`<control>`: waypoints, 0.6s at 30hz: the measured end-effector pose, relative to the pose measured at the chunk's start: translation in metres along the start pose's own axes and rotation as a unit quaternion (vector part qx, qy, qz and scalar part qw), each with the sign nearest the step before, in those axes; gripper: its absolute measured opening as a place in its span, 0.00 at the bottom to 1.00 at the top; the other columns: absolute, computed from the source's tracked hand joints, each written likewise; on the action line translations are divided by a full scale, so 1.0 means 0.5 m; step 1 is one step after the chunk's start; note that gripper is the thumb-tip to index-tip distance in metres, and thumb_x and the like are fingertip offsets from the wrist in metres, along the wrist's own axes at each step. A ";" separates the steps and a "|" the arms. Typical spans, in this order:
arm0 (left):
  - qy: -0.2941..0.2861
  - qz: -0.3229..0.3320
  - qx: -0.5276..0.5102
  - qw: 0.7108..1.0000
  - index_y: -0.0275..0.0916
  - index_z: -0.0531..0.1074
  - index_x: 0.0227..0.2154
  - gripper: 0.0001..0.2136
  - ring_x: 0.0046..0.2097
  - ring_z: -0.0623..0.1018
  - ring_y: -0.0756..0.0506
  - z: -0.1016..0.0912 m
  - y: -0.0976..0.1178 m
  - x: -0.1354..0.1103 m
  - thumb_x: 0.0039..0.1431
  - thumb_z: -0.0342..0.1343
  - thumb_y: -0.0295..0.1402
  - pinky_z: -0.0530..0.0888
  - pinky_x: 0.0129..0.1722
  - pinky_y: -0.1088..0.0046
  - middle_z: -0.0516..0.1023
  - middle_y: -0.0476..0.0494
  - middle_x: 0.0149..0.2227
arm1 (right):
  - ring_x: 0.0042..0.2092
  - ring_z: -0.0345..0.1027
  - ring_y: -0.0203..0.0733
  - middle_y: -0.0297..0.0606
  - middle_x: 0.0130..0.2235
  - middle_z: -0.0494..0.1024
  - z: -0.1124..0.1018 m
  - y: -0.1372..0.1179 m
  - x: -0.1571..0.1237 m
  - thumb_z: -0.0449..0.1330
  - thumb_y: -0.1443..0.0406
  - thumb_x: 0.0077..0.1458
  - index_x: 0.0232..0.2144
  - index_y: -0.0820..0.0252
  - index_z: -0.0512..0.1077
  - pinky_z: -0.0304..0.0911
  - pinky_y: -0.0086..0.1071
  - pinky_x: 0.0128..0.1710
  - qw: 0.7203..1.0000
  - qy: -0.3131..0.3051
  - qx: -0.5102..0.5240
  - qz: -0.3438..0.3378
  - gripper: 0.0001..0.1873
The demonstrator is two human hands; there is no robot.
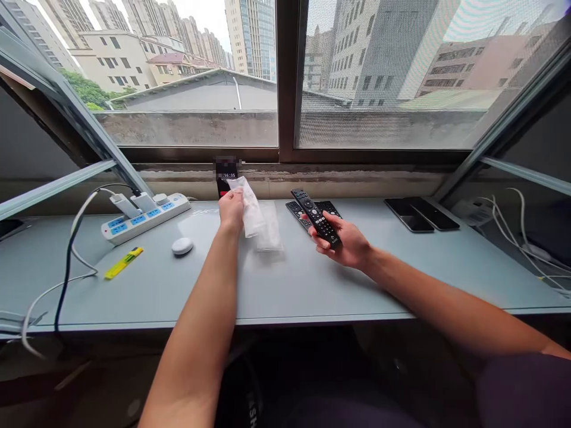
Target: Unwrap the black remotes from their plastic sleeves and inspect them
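My left hand (232, 209) is closed on a clear plastic bag (250, 205), lifting it above the grey desk (285, 279). More clear plastic bags (270, 229) lie flat on the desk just right of it. My right hand (345, 244) grips a black remote control (316, 217) by its lower end, buttons facing up. Two more black remotes (328, 209) lie on the desk behind the held one.
A white power strip (145, 217) with plugged chargers and trailing cables sits at the left. A small white round object (182, 245) and a yellow marker (124, 262) lie near it. Two black phones (422, 214) rest at the right, a small timer display (226, 175) against the sill.
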State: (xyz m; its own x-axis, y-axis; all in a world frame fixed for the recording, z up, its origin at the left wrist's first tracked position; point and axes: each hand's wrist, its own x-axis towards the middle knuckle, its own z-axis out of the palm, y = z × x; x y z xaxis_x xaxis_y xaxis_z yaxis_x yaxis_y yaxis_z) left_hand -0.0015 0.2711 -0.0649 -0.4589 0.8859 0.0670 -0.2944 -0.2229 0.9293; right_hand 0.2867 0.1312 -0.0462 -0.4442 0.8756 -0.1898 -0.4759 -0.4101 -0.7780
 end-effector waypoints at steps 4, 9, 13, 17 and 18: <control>-0.139 0.030 0.176 0.974 0.36 0.80 0.56 0.24 0.35 0.81 0.45 0.018 -0.018 -0.030 0.58 0.75 0.34 0.77 0.41 0.70 0.82 0.49 0.31 | 0.30 0.68 0.40 0.39 0.37 0.80 0.007 -0.005 -0.003 0.54 0.54 0.77 0.56 0.56 0.78 0.66 0.31 0.26 0.999 -0.002 0.037 -0.011 0.19; -0.178 0.108 0.362 0.909 0.32 0.75 0.67 0.33 0.48 0.85 0.36 0.016 -0.029 -0.039 0.58 0.72 0.32 0.75 0.61 0.58 0.87 0.36 0.44 | 0.33 0.68 0.40 0.37 0.35 0.75 -0.005 0.000 0.000 0.65 0.53 0.71 0.52 0.57 0.79 0.72 0.32 0.30 0.999 -0.028 0.016 -0.025 0.16; -0.157 0.161 0.434 0.873 0.34 0.73 0.69 0.32 0.57 0.82 0.32 0.007 -0.041 -0.027 0.63 0.67 0.32 0.72 0.68 0.55 0.83 0.29 0.57 | 0.31 0.69 0.34 0.36 0.40 0.79 -0.018 0.004 0.007 0.73 0.60 0.65 0.47 0.56 0.79 0.69 0.24 0.25 1.000 0.013 -0.009 -0.018 0.12; -0.125 0.197 0.515 0.825 0.34 0.73 0.69 0.30 0.69 0.73 0.27 -0.002 -0.051 -0.019 0.65 0.66 0.35 0.68 0.72 0.51 0.73 0.25 0.68 | 0.32 0.72 0.36 0.44 0.48 0.84 -0.011 -0.001 0.010 0.64 0.55 0.74 0.47 0.58 0.78 0.69 0.26 0.23 0.999 0.038 0.014 0.007 0.13; -0.122 0.207 0.524 0.817 0.35 0.73 0.68 0.29 0.70 0.71 0.27 -0.003 -0.051 -0.019 0.66 0.65 0.36 0.67 0.72 0.50 0.72 0.25 0.68 | 0.33 0.73 0.37 0.46 0.48 0.84 -0.008 -0.003 0.010 0.61 0.54 0.76 0.47 0.59 0.78 0.71 0.27 0.24 0.999 0.037 0.027 0.008 0.14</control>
State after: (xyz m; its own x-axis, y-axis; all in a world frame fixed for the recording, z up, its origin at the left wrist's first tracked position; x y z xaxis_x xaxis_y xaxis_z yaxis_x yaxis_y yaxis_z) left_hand 0.0089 0.2679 -0.0896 -0.1185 0.9060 0.4063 0.7826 -0.1666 0.5998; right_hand 0.2883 0.1370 -0.0485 -0.3954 0.8846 -0.2472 -0.5100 -0.4353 -0.7419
